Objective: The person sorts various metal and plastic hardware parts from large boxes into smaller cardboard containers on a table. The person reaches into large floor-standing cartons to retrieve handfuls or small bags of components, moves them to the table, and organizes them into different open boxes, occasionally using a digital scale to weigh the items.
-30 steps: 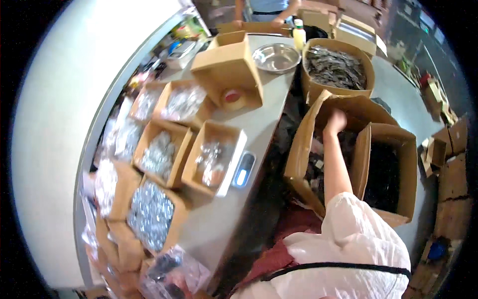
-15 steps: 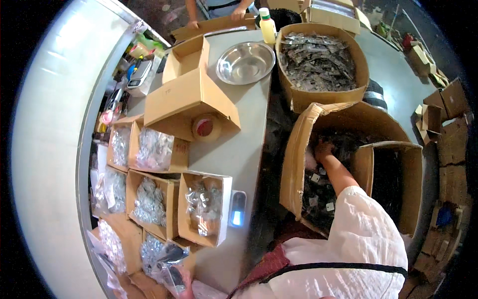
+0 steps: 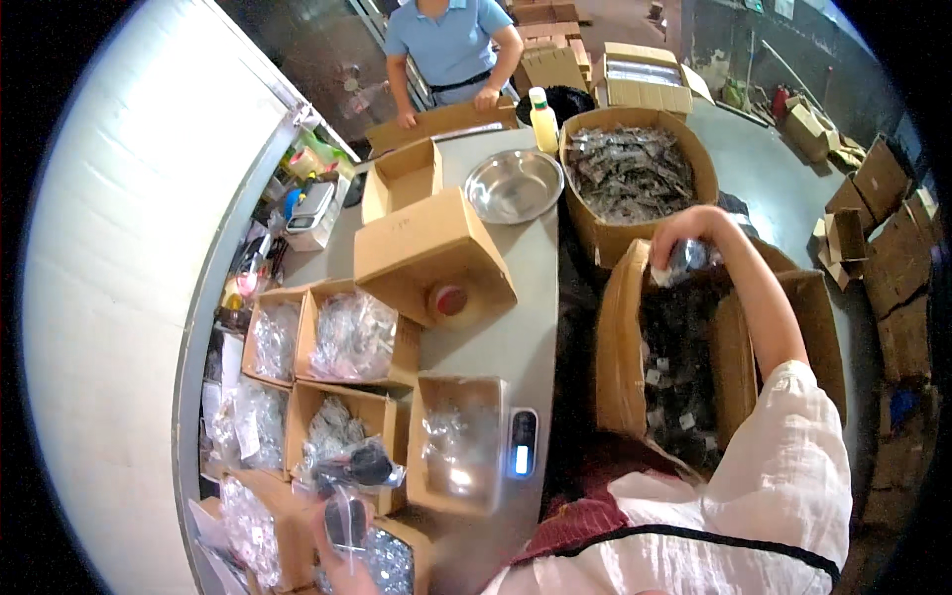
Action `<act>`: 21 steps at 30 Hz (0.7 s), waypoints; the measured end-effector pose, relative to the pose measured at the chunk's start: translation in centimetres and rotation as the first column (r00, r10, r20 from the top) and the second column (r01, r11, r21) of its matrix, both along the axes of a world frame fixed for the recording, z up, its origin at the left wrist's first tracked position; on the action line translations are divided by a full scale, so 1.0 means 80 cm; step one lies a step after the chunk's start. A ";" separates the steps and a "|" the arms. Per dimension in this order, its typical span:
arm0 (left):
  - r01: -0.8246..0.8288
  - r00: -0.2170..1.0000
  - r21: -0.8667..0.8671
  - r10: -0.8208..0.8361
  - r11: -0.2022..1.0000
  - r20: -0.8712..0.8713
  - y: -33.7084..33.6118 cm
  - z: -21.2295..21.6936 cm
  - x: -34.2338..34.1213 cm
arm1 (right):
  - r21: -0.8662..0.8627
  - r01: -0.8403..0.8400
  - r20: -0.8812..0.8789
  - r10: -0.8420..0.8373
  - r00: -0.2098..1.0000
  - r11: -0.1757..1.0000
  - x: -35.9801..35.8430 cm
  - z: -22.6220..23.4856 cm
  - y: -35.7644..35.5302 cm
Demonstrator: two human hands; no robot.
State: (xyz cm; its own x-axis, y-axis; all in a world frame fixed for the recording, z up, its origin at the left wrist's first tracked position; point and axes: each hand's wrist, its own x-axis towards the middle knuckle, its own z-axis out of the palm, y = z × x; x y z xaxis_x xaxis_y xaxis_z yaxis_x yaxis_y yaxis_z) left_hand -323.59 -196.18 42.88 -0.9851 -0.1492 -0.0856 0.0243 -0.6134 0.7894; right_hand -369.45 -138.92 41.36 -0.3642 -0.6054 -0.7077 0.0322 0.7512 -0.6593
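My right hand is raised over an open cardboard box on my right and is shut on a small clear packet with a dark part inside. The box holds many such dark packets. At the lower edge, my left hand grips a clear bag with a dark object in it, just above a box of shiny bagged parts. Another clear bag with a dark lump lies just above that. A small box sits on a digital scale between my hands.
Several open boxes of clear bagged parts line the grey table's left side. A closed carton with a red tape roll, a metal bowl, a yellow bottle and a box of grey packets lie farther off. A person in blue stands at the far end.
My right hand has risen out of the box with a packet in it. My left hand and its bag have come into view at the bottom.
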 end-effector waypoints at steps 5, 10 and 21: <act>-0.028 0.998 -0.147 0.037 0.989 0.058 0.077 0.100 -0.174 | -0.380 0.695 0.097 -0.721 0.686 0.610 -0.089 0.019 -0.092; 0.126 0.991 -0.888 -0.096 0.442 0.093 0.101 0.163 -0.395 | -0.469 0.533 -0.237 -0.682 0.692 0.704 -0.225 -0.088 -0.145; 0.464 0.864 -0.689 -0.114 0.557 0.490 0.187 0.085 -0.734 | 0.180 0.696 -0.884 -0.197 0.425 0.695 -0.368 -0.183 0.025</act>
